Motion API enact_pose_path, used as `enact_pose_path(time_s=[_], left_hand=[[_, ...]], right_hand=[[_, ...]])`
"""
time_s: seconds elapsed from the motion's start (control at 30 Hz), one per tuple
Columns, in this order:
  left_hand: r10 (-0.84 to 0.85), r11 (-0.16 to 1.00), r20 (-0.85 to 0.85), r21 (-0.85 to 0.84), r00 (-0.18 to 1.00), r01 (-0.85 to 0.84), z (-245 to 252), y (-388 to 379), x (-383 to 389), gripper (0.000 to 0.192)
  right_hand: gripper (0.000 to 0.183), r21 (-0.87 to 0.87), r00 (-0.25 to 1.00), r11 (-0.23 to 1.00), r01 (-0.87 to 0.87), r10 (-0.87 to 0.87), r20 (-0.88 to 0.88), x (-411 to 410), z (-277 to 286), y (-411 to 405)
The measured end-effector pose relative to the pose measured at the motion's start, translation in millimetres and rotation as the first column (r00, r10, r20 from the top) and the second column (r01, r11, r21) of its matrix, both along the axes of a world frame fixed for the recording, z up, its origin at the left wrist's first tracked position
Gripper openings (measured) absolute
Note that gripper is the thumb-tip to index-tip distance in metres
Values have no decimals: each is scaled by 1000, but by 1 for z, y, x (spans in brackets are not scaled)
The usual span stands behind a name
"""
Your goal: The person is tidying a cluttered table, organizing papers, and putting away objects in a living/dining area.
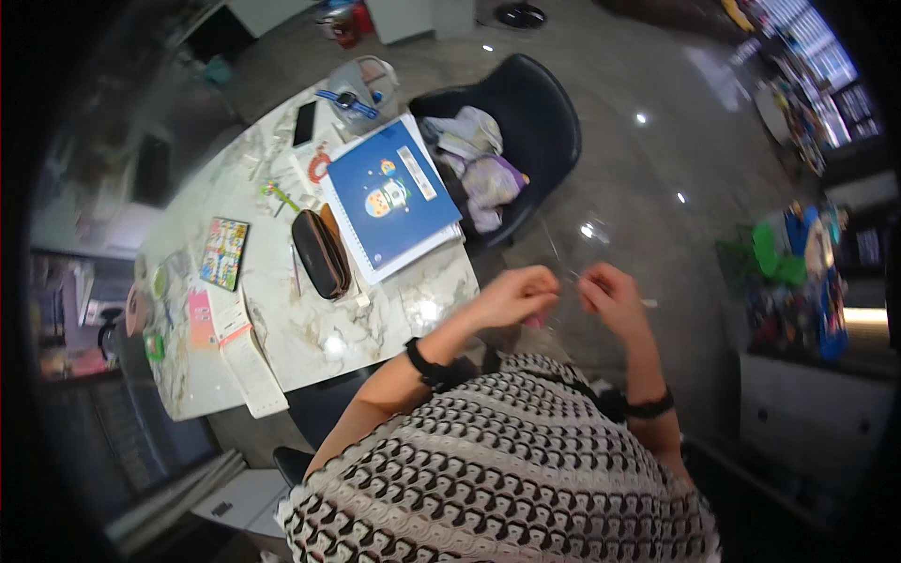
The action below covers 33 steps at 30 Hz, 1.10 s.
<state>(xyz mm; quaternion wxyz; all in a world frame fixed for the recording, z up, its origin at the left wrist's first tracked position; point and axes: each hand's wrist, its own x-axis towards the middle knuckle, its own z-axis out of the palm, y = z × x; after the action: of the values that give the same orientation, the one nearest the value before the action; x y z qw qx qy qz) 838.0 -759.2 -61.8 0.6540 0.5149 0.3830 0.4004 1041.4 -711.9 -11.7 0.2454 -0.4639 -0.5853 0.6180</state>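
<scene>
My left hand (519, 295) is raised beyond the near right corner of a marble-patterned table (380, 331), fingers curled. My right hand (609, 295) hangs over the floor to its right, also with curled fingers, a small gap between the two. Whether either holds something small is not visible. Nearest to my left hand on the table lies a blue spiral notebook (352, 183) on a stack of papers. Left of it is a dark zippered pouch (317, 253). A black band circles each forearm.
A black chair (556, 119) with crumpled clothes (486, 176) stands against the table's right side. A phone (304, 124), a container with a blue watch (346, 100), a colourful patterned box (224, 253) and a long paper pad (253, 373) lie on the table. A cabinet (809, 408) stands far right.
</scene>
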Motion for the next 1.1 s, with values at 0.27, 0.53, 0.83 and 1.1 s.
enact_pose_path(time_s=[0.27,0.53,0.83,1.1], left_hand=[[-33,984,-107,171,994,51,46,118,137,19],[127,992,-4,17,992,-127,10,271,168,14],[343,936,52,62,938,-346,20,486,191,15],[407,896,-75,229,910,-381,57,644,152,18]], right_hand=[[10,108,997,994,12,-21,75,137,12,53],[15,158,982,975,159,-172,77,207,21,168],[17,296,887,891,345,-412,207,352,33,386],[17,140,914,931,337,-359,191,456,-54,529]])
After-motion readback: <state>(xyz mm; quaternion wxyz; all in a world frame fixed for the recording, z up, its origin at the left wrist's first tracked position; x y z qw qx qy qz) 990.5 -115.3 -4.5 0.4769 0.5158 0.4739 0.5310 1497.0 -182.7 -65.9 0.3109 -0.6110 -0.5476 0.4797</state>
